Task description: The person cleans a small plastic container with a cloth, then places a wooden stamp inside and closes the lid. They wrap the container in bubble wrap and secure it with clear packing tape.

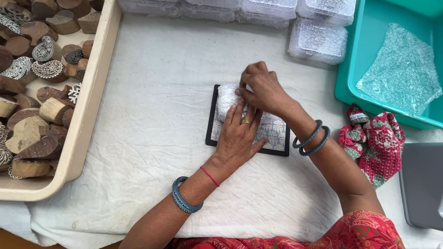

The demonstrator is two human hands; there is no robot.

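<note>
Your left hand (pixel 237 136) presses flat, fingers spread, on the blue-patterned black-edged pad (pixel 272 133); your right hand (pixel 260 87) pinches the white bubble-wrapped bundle (pixel 227 99)

Clear bubble-wrapped packages (pixel 318 40) line my worktop's (pixel 152 92) far edge, a small white wrapped bundle (pixel 227 99) lies under my fingers, and loose bubble wrap (pixel 400 69) fills the teal tray (pixel 350 69).

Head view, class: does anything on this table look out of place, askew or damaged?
Little stands out. A red patterned cloth lies crumpled beside the teal bin, and the white table cover is wrinkled and faintly stained. Nothing looks spilled or broken.
</note>
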